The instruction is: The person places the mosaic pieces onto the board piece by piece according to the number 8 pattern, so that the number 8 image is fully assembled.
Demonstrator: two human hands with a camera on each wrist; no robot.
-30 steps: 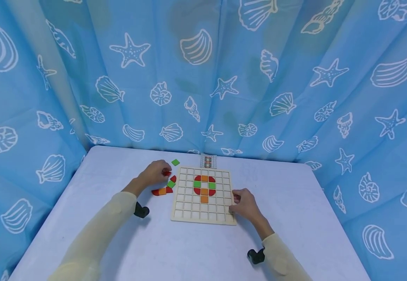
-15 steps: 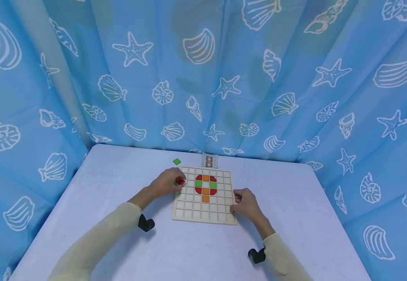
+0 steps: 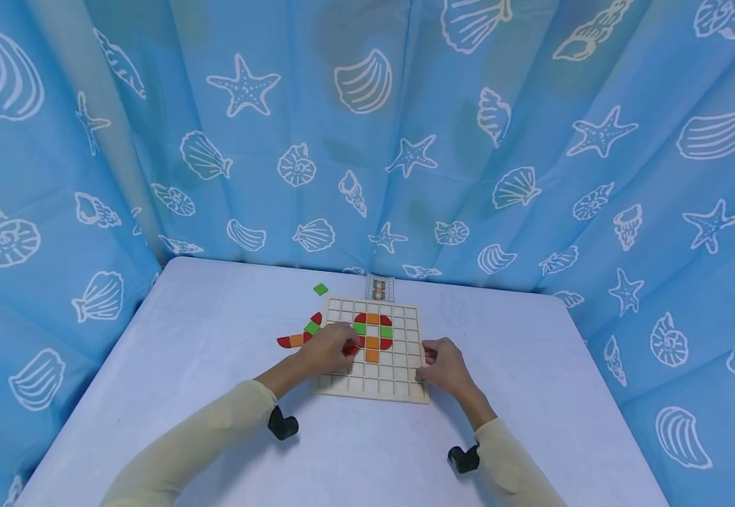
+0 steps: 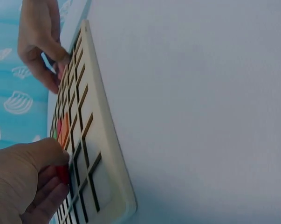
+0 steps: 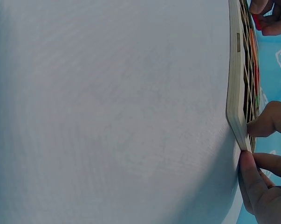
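My left hand (image 3: 331, 348) pinches a small red tile (image 4: 63, 173) between thumb and fingers. It is over the left half of a wooden grid board (image 3: 399, 389), close beside the tiles set in it. Those form a ring of red corner tiles, orange tiles (image 3: 372, 356) and green tiles (image 3: 386, 332), with one orange tile below the ring. At the board's right edge, my right hand (image 3: 446, 366) grips the rim, thumb on top and fingers against the side in the right wrist view. The left hand hides some of the board's left cells.
Loose red, orange and green tiles (image 3: 296, 340) lie left of the board, partly behind the left hand. One green tile (image 3: 321, 289) sits apart farther back. A small pattern card (image 3: 380, 288) lies at the board's far edge. A blue shell-print curtain (image 3: 367, 141) hangs behind the table.
My left hand has travelled from the loose tiles rightward and nearer over the board, carrying the red tile. The right hand keeps its grip on the board's edge.
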